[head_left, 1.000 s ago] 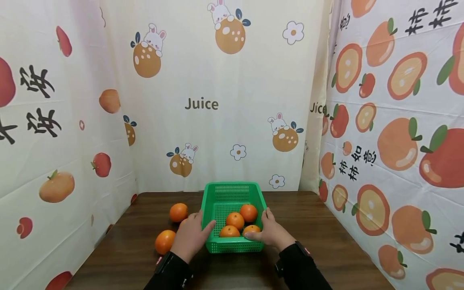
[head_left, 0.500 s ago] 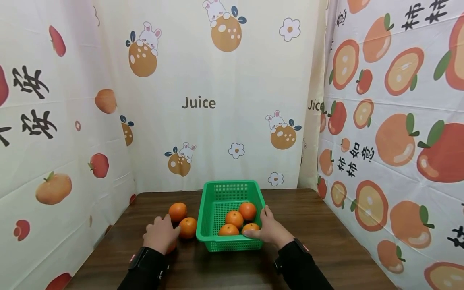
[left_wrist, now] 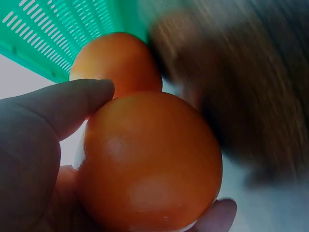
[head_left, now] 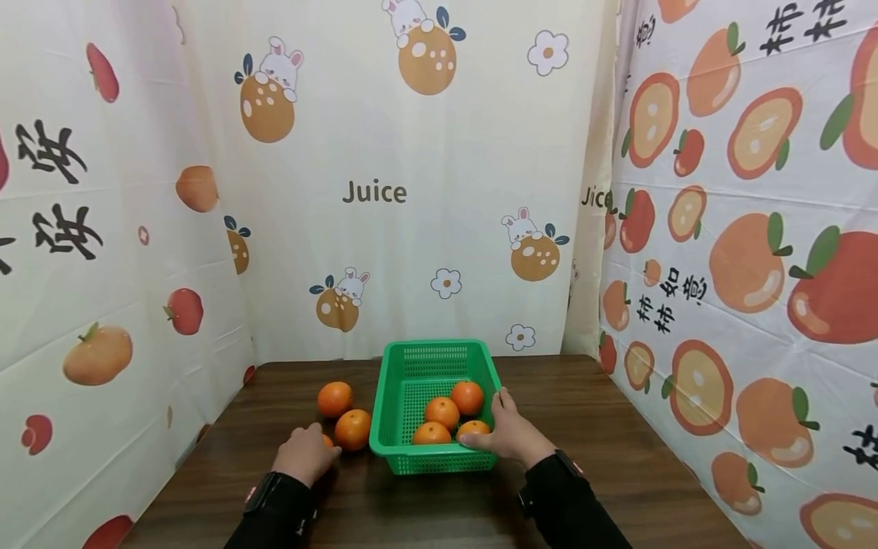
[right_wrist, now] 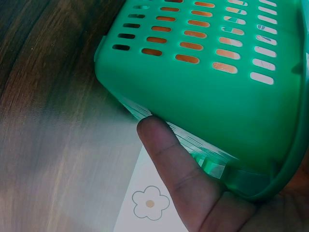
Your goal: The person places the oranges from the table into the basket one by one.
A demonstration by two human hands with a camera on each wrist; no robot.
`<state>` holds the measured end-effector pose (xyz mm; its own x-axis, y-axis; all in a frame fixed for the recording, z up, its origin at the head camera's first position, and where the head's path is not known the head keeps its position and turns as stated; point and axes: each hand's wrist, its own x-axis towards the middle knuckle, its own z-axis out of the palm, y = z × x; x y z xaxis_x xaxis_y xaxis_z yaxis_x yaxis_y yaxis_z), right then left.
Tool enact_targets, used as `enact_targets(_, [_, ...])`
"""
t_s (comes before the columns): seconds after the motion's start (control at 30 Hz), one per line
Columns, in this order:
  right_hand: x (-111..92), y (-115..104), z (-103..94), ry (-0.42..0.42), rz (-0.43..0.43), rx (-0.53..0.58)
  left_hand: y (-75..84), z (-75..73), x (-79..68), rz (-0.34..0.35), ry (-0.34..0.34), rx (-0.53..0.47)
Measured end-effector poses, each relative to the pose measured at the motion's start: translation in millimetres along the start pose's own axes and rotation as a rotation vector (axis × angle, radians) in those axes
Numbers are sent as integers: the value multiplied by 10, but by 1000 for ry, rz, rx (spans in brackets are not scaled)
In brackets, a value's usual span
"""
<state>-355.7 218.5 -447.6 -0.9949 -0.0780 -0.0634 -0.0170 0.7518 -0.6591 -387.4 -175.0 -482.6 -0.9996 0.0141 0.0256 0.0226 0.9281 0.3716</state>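
Note:
My left hand [head_left: 305,455] is low over the left part of the table, its thumb and fingers curled round an orange [left_wrist: 152,159]. Most of that fruit is hidden by the hand in the head view. Just beyond it lie an orange [head_left: 353,429] close to the basket and one farther back [head_left: 334,399]. My right hand [head_left: 513,433] grips the front right corner of a green plastic basket [head_left: 442,459], thumb over the rim. In the right wrist view a finger [right_wrist: 169,154] lies along the basket's slotted wall [right_wrist: 193,87]. Several oranges [head_left: 442,412] sit in the basket's front right part.
The dark wooden table [head_left: 617,473] ends at a pale printed curtain [head_left: 446,229] behind the basket. More fruit-printed cloth [head_left: 748,229] hangs along the right side, and another cloth [head_left: 123,267] along the left.
My left hand has left the basket's left side, moved left and down to the nearest loose orange, and taken hold of it. The right hand has stayed on the basket, which shifted slightly left.

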Motion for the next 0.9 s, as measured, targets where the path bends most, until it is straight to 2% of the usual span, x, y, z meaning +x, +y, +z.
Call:
enact_targets(0.23, [-5, 2, 7, 3, -5, 0, 2, -48, -23, -1, -20, -7])
enact_targets(0.57, [25, 31, 18, 3, -7, -2, 2, -26, -18, 31, -26, -48])
enact_targets(0.9, [28, 30, 4, -5, -9, 12, 12, -8, -68, 2, 23, 32])
